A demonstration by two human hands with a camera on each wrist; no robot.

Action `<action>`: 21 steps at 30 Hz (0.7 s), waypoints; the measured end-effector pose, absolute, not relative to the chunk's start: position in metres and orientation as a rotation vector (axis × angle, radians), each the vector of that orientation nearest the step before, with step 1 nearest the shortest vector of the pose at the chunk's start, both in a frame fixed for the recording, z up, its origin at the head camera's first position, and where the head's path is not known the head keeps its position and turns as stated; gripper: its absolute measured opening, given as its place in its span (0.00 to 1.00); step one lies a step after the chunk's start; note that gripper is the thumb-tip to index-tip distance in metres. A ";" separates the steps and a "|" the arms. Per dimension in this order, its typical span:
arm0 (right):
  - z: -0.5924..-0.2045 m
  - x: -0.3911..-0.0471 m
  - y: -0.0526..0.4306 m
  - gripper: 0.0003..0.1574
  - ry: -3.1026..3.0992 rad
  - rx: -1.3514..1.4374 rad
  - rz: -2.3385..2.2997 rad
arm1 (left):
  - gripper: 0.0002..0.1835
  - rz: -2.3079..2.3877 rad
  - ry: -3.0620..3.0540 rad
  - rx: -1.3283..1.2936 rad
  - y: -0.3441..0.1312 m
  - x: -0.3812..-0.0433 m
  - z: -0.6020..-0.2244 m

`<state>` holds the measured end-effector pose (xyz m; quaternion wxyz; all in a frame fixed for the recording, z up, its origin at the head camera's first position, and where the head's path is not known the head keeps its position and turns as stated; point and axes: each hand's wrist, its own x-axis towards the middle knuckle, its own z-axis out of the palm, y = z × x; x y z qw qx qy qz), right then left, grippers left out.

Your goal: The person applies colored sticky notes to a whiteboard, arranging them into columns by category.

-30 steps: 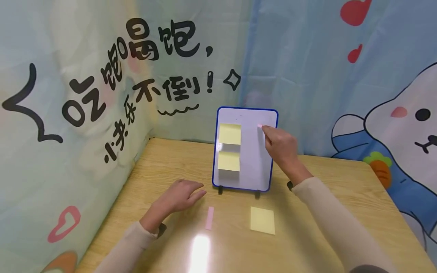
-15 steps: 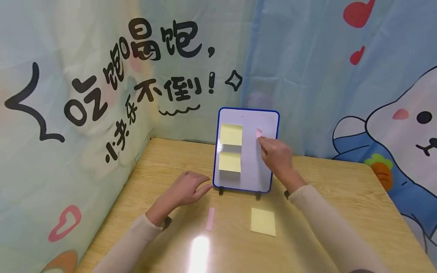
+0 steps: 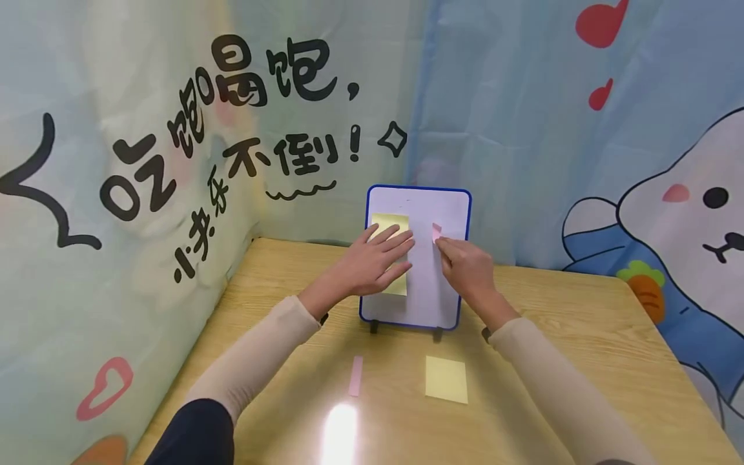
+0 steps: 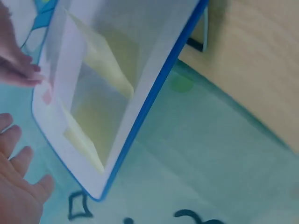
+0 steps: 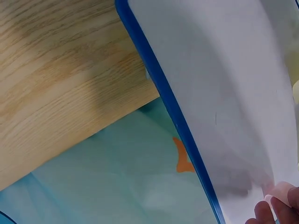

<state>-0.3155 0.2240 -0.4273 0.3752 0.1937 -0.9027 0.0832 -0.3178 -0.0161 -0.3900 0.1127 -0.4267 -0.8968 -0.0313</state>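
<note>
A small whiteboard (image 3: 430,294) with a blue rim leans on a stand. My right hand (image 3: 467,270) pinches the lower end of a pink sticky note (image 3: 436,229) at the board's upper right; the note's top lies against the board, and in the left wrist view its lower part lifts away. My left hand (image 3: 374,263), fingers spread, hovers before the board's left half and partly hides an upper yellow sticky note (image 3: 383,220) and a lower yellow sticky note (image 3: 398,288). Both yellow notes stick by one edge, their free ends curling outward in the left wrist view.
On the wooden table (image 3: 523,310) before the board lie a pink strip (image 3: 356,376) and a square yellow note (image 3: 445,380). Printed curtains (image 3: 494,129) close in behind and at the left. Two dark stand feet (image 3: 438,334) poke out under the board.
My left hand has risen from the table beside the board to in front of the yellow notes. My right hand has slid down along the pink sticky note, baring its upper end.
</note>
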 end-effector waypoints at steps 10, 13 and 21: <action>-0.428 -0.315 0.226 0.13 -2.358 0.504 0.211 | 0.33 0.236 -2.648 -1.455 0.024 -0.356 -0.376; -0.427 -0.315 0.226 0.14 -2.386 0.508 0.198 | 0.33 0.284 -2.649 -1.468 0.030 -0.361 -0.375; -0.429 -0.313 0.229 0.15 -2.438 0.521 0.194 | 0.34 0.364 -2.645 -1.498 0.041 -0.369 -0.377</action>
